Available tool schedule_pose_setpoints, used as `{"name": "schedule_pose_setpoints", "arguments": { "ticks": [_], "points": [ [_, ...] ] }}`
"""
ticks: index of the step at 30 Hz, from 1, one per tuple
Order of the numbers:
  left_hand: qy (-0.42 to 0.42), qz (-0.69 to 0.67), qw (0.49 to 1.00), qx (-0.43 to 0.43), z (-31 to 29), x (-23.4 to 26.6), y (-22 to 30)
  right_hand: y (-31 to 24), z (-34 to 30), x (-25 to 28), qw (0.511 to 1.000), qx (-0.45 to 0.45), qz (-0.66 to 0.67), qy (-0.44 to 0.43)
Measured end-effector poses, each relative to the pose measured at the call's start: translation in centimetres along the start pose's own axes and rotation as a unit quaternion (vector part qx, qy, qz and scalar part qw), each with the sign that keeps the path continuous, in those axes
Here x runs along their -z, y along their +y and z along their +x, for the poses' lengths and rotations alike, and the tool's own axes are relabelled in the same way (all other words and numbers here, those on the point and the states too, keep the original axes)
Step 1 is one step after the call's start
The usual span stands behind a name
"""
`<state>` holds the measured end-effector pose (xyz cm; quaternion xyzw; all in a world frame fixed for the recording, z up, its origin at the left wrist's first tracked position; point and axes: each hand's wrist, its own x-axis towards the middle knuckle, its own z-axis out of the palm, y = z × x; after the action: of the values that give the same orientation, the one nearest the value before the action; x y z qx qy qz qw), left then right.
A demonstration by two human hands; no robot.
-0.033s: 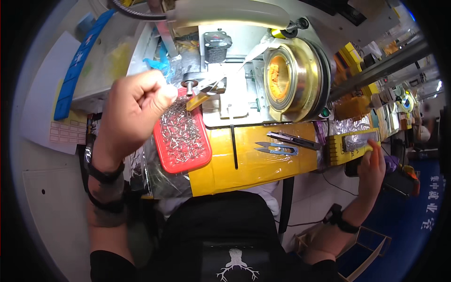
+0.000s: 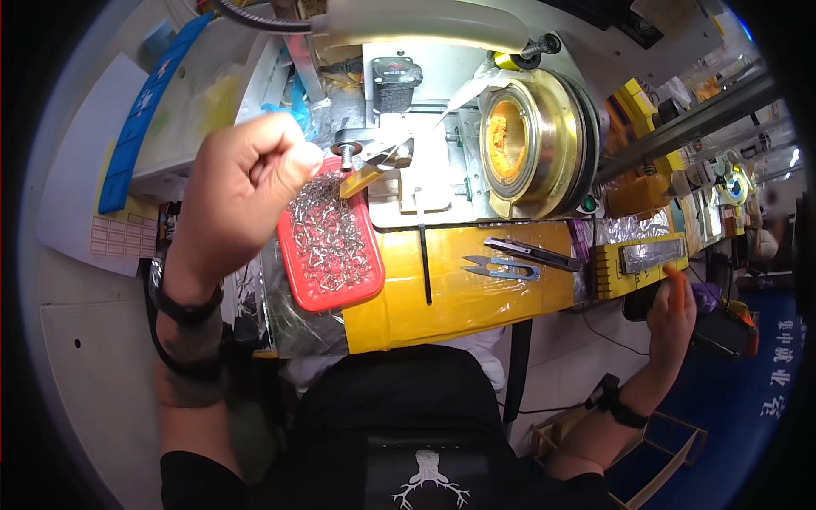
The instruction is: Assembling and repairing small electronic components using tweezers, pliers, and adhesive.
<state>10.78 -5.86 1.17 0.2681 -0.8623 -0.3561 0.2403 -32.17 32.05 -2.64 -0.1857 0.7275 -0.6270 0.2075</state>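
Observation:
My left hand [image 2: 242,191] is raised over the left side of a red tray [image 2: 372,280] full of small metal parts [image 2: 331,242]. Its fingers are curled closed, thumb against the bent index finger; whatever they may hold is hidden. Just right of the thumb, a black knob with a metal bolt [image 2: 346,155] belongs to the machine. A yellow chute-like piece [image 2: 361,180] slants down to the tray's far edge. At far right, my right hand [image 2: 671,319] has fingers stretched up by the near edge of a yellow block [image 2: 609,272] with a grey plate [image 2: 653,254] on it.
Blue-handled thread snips [image 2: 501,268] and a black cutter [image 2: 534,252] lie on the tape-covered bench [image 2: 399,314]. Behind them stands a machine with a round brass-coloured bowl [image 2: 544,144]. A black rod [image 2: 425,263] juts forward. A lamp tube [image 2: 425,24] hangs overhead.
My right hand has shifted slightly down along the yellow block's edge. My left hand stays closed in nearly the same place, and the whole view has moved only slightly.

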Motion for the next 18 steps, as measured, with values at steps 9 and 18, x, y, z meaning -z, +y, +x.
{"name": "schedule_pose_setpoints", "arguments": {
  "ticks": [9,18],
  "points": [
    [-0.129,-0.051,0.984,-0.109,6.2,-0.1,0.0,-0.7,-2.7,1.5,0.941,0.158,-0.260,0.151],
    [-0.219,0.108,0.961,-0.126,8.1,1.3,-4.2,-6.0,-9.5,-23.3,0.820,0.376,-0.193,-0.386]
  ]
}}
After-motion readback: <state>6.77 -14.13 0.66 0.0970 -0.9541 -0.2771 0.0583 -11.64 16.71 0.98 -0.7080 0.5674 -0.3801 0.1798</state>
